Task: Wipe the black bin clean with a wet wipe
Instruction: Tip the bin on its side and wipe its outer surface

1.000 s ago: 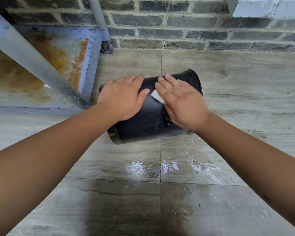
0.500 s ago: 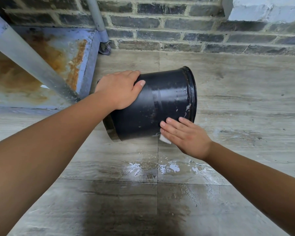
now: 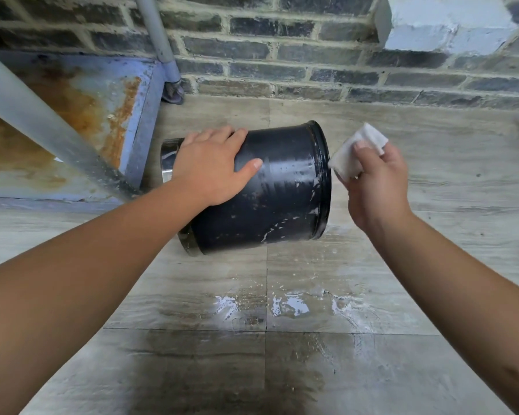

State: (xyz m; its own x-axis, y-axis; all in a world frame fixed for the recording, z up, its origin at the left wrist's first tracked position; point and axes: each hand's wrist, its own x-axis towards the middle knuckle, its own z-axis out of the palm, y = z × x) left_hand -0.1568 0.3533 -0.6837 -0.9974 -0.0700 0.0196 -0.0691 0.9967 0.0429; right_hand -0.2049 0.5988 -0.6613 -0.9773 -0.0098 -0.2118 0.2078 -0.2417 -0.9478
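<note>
The black bin (image 3: 282, 199) lies on its side on the tiled floor, its rim to the right and its base to the left. Its wall is wet and streaked. My left hand (image 3: 213, 166) presses flat on the upper left of the bin, near the base, holding it steady. My right hand (image 3: 378, 184) is just right of the rim, off the bin's wall, pinching a folded white wet wipe (image 3: 354, 154). One corner of the wipe sits close to the rim; contact is unclear.
A slanted grey metal pipe (image 3: 42, 124) and a rusty blue metal panel (image 3: 81, 115) stand to the left of the bin. A brick wall (image 3: 312, 61) runs along the back. Wet patches (image 3: 288, 307) lie on the floor in front of the bin.
My right hand swept the wipe from the top of the bin down its near side, then came up beside the rim on the right. My left hand stayed on the bin.
</note>
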